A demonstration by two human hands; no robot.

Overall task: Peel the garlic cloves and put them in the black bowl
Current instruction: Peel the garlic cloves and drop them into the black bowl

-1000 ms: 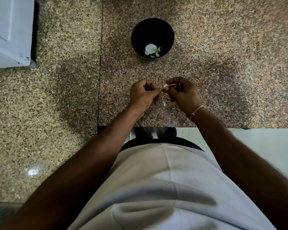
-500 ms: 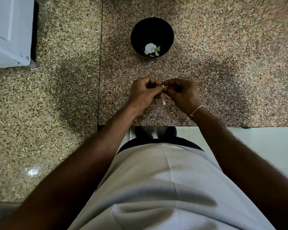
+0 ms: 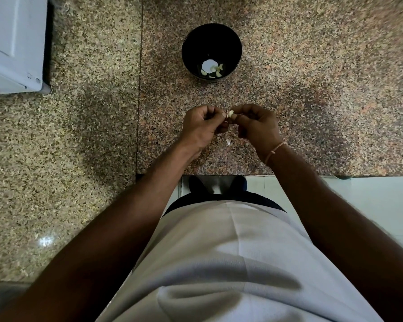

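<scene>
Above the front edge of the speckled brown granite counter [image 3: 312, 89], the right hand [image 3: 257, 129] pinches a small pale garlic clove [image 3: 230, 113] between thumb and forefinger. The left hand [image 3: 201, 129], fingers curled, meets it at the thumb tip. A white peel scrap [image 3: 228, 142] lies on the counter below them. The round black bowl [image 3: 189, 49], farther back, holds several peeled cloves [image 3: 215, 72].

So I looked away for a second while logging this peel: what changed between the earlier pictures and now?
Little. The left hand closed in on the right hand, and their fingertips now meet at the garlic clove, still pinched in the right. The black bowl, the peeled cloves in it and the peel scrap on the counter stayed put.
</scene>
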